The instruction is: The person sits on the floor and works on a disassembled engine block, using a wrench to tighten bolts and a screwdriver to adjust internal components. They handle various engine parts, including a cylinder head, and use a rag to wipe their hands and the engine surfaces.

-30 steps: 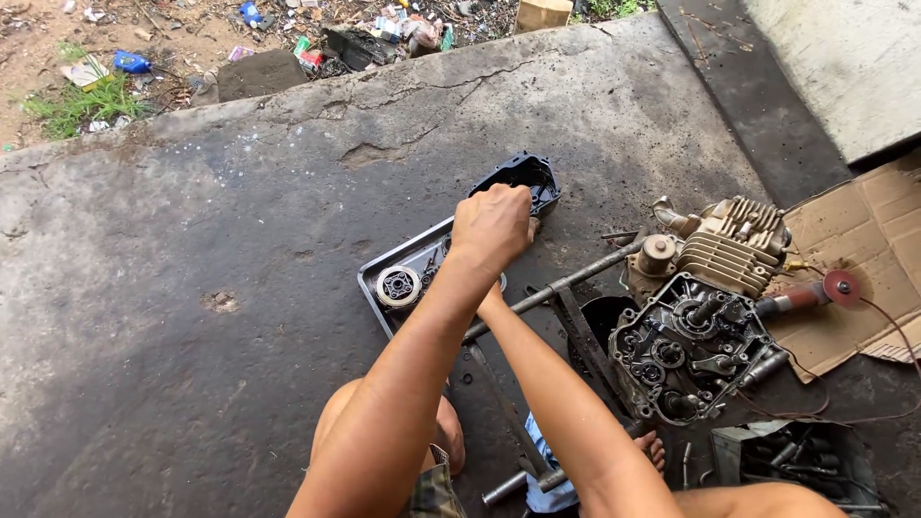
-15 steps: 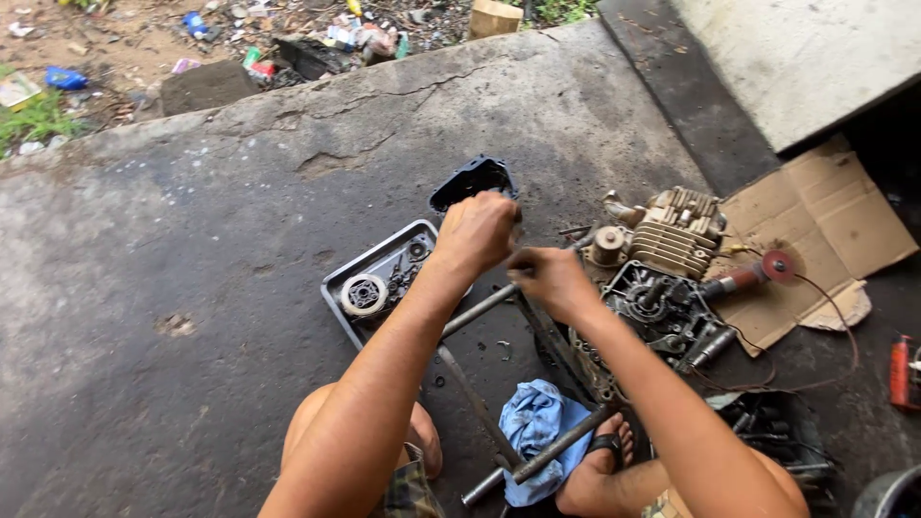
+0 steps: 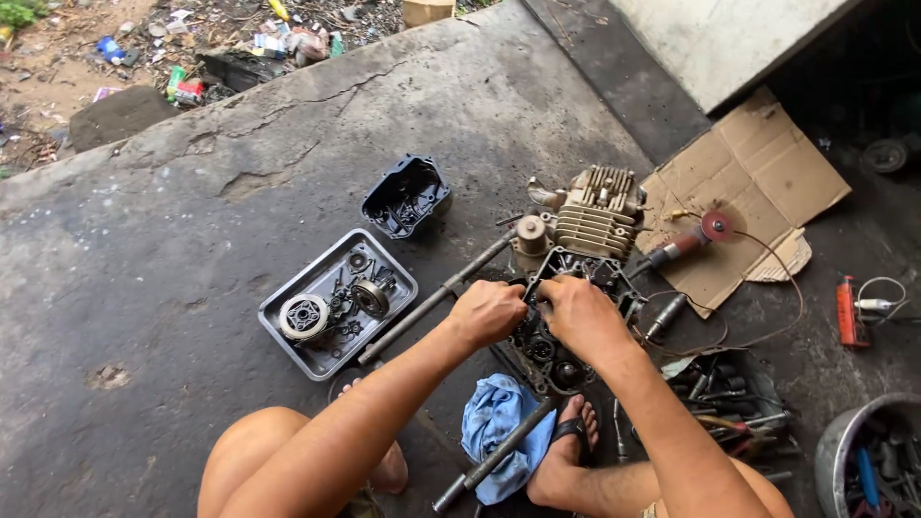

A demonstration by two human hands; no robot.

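Observation:
An open motorcycle engine crankcase (image 3: 549, 357) lies on the concrete, with its finned cylinder (image 3: 597, 216) at the far end. My left hand (image 3: 487, 313) is a closed fist at the case's left rim. My right hand (image 3: 578, 315) curls over the case opening, and its fingertips meet the left hand's. Whatever small part they pinch is hidden by the fingers. A grey metal tray (image 3: 288, 345) to the left holds a clutch, gears and other small parts. A long steel bar (image 3: 422, 305) runs under my left wrist.
A black engine cover (image 3: 407, 197) lies beyond the tray. An angle grinder (image 3: 683, 244) rests on cardboard (image 3: 758, 173) to the right. A blue rag (image 3: 491, 432) and a second bar lie by my sandalled foot (image 3: 566, 460). A box of tools (image 3: 729, 398) and a bucket (image 3: 837, 451) are at the lower right.
My left hand has come back from the tray and black cover to the crankcase. My right hand has moved onto the case, and the two now meet there. The view has shifted.

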